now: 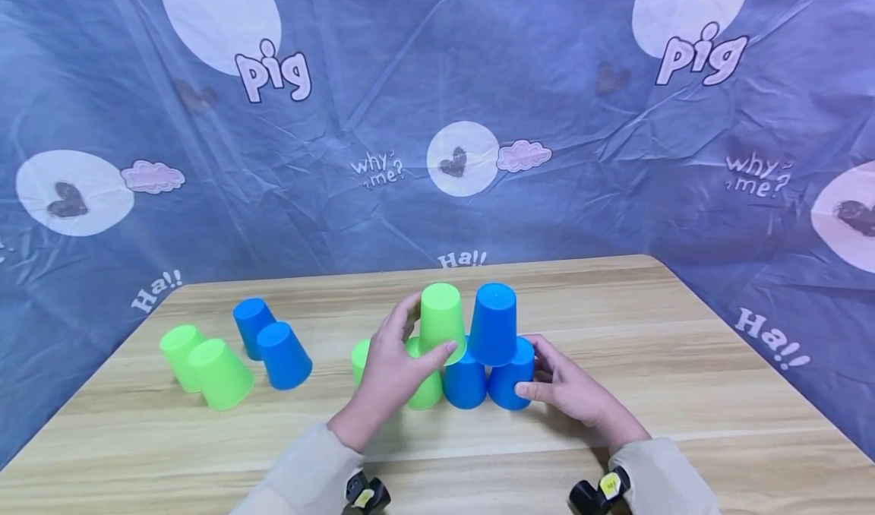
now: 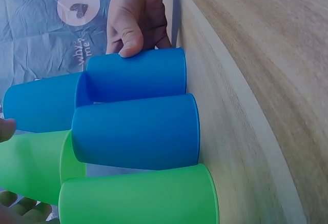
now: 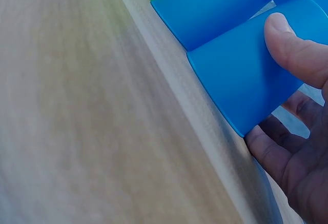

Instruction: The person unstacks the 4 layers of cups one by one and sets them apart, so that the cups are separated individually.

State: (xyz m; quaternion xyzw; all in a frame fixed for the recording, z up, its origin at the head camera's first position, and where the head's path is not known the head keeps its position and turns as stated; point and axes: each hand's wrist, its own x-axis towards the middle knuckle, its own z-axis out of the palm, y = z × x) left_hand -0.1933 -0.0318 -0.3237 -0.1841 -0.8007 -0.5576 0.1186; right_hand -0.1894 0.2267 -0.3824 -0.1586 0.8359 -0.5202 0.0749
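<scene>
My left hand (image 1: 390, 374) holds an upside-down green cup (image 1: 440, 319) in the upper row, thumb across its front and fingers behind. Beside it, an upside-down blue cup (image 1: 494, 321) stands across two lower blue cups. With thumb in front and fingers around the far side, my right hand (image 1: 574, 393) grips the rightmost lower blue cup (image 3: 246, 65). The other lower blue cup (image 2: 136, 131) is next to it, followed by a lower green cup (image 2: 138, 198). Another green cup (image 1: 358, 359) at the row's left end is partly hidden behind my left hand.
Apart from the stack, two green cups (image 1: 222, 376) and two blue cups (image 1: 283, 357) stand upside down on the left of the wooden table (image 1: 683, 363). A blue printed cloth (image 1: 383, 59) hangs behind the table's back edge.
</scene>
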